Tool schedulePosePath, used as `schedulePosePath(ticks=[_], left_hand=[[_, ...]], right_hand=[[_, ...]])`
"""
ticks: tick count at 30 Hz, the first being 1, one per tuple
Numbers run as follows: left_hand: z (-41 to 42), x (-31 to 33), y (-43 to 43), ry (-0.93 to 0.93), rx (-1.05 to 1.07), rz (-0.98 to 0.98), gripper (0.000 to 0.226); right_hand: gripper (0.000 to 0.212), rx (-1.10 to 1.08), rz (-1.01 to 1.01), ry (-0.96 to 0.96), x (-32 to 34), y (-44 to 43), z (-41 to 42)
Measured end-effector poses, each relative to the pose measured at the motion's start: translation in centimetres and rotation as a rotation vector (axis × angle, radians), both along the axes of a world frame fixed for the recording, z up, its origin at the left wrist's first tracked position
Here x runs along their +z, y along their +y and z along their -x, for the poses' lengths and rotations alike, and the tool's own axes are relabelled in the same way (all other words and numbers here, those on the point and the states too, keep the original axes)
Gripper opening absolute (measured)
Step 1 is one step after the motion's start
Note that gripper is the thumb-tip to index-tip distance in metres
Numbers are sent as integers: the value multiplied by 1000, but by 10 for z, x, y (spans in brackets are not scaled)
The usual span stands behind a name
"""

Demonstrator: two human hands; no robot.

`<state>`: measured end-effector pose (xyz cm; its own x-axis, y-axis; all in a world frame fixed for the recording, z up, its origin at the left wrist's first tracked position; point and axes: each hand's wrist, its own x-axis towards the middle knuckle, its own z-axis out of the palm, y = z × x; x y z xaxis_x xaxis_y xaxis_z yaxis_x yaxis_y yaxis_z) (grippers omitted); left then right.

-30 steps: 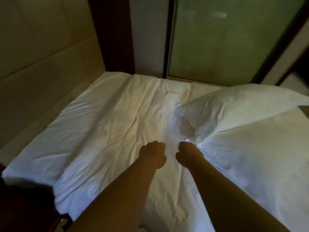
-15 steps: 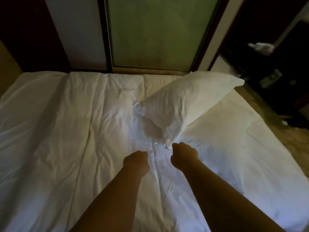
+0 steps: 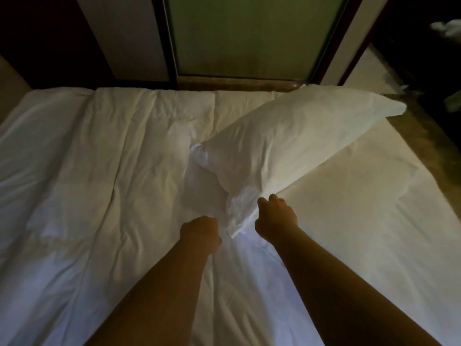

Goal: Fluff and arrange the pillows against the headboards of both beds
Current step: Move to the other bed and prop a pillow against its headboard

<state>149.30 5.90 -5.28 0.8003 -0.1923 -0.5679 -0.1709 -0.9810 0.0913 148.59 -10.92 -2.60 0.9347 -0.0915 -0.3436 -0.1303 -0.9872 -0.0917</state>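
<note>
Pillow, white and plump [image 3: 294,146], lies slanted on the wrinkled white duvet [image 3: 99,183], its near corner pinched by the right hand [image 3: 275,219] and the clenched left hand [image 3: 200,233], far end overhanging the bed's right edge.

Single head-worn view, wide-angle, looking forward and steeply down across the bed [image 3: 74,196] from its near edge. Close range: both forearms enter from the bottom and reach mid-frame. The far edge of the frame takes in the green glass panel [image 3: 249,36] and the floor [image 3: 424,136] at far right.
</note>
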Motion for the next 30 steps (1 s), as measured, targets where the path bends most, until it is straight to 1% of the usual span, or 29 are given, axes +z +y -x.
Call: schedulePosePath(ticks=[3, 6, 7, 9, 11, 13, 15, 17, 20, 22, 25, 30], left_hand=[[-28, -13, -47, -49, 50, -34, 47], [-49, -33, -94, -29, 128, -44, 54], [-53, -41, -106, -15, 154, -47, 53], [-53, -57, -123, -31, 172, -68, 41], [-50, -69, -128, -83, 139, -115, 28], [-52, -73, -124, -89, 121, -131, 28], [-56, -74, -118, -91, 151, -113, 27], [-59, -70, -114, -94, 174, -103, 26], [-60, -64, -107, -98, 201, -110, 28], [-62, -55, -100, -115, 223, -121, 28], [-64, -37, -85, -212, 181, -134, 27], [-56, 3, -55, -378, 149, -117, 21]], right_hand=[[44, 141, -18, -63, -22, -30, -32], [59, 253, 4, -114, -46, -54, -56], [63, 281, 13, -113, -54, -60, -63], [68, 322, 35, -86, -69, -68, -71], [63, 348, 48, -84, -83, -71, -75], [53, 371, 53, -118, -95, -73, -79], [39, 372, 55, -198, -103, -74, -83], [26, 366, 72, -229, -105, -71, -88], [17, 401, 115, -251, -104, -64, -93], [24, 433, 155, -264, -101, -60, -97], [37, 377, 84, -212, -85, -52, -105], [47, 380, 120, -248, -44, -23, -109]])
